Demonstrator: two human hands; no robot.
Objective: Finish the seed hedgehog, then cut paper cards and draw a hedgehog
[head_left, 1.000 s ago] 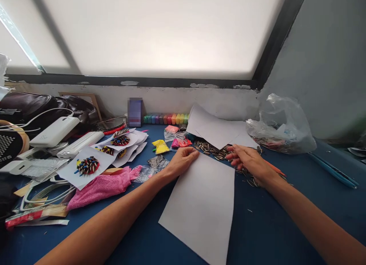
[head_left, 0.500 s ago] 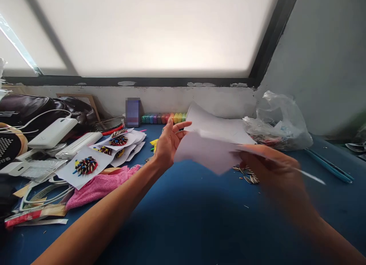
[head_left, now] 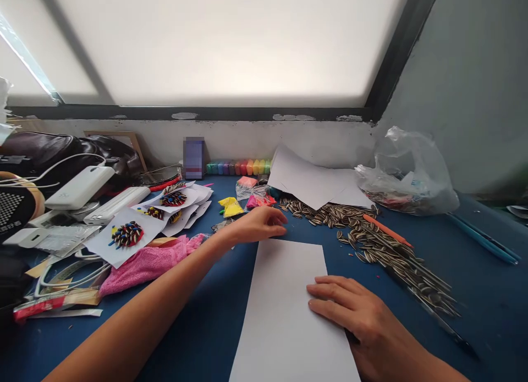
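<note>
A blank sheet of white paper (head_left: pixel 284 310) lies lengthwise on the blue table in front of me. My right hand (head_left: pixel 355 308) rests flat on its right edge, fingers stretched out. Just above the far left corner of that sheet is my left hand (head_left: pixel 262 223), its fingers loosely bent and apart, holding nothing. Beyond the sheet, a heap of striped sunflower seeds (head_left: pixel 396 261) spreads to the right, with an orange stick-like tool (head_left: pixel 388 231) lying across it. More white sheets (head_left: pixel 309 176) lie curled on top of the seeds at the back.
Finished seed-and-clay pictures (head_left: pixel 127 236) lie at left beside a pink cloth (head_left: pixel 152 266), white power banks (head_left: pixel 80 189) and cables. Colourful clay packets (head_left: pixel 239 167) line the wall. A yellow clay packet (head_left: pixel 231 207), a plastic bag (head_left: pixel 412 178) and a blue tool (head_left: pixel 484 239) sit farther out.
The sheet that was held up and blurred in my right hand now lies flat on the table. My right hand came down onto it, and the seed heap is uncovered.
</note>
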